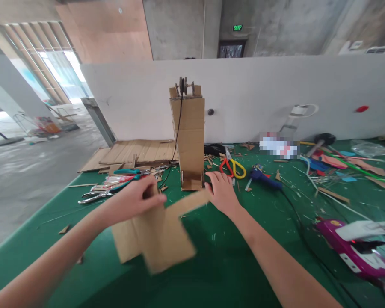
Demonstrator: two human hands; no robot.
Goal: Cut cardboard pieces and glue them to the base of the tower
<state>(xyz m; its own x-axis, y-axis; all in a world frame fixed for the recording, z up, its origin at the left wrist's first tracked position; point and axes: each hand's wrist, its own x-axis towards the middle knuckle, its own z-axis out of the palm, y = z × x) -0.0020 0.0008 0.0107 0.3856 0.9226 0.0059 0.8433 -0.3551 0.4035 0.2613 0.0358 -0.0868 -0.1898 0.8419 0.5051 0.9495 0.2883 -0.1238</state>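
My left hand grips the top edge of a flat piece of brown cardboard and holds it tilted above the green table. My right hand pinches the far end of a narrow strip that sticks out from the same cardboard. Just behind both hands stands a tall cardboard tower, upright, with a small mechanism and a black cord hanging from its top. The motion blur makes the cardboard's lower edge unclear.
Red-and-yellow scissors, a blue glue gun with a black cable, and a pink device lie to the right among scraps. Pliers and teal-handled tools lie to the left. Flat cardboard sheets lie behind, in front of a white wall.
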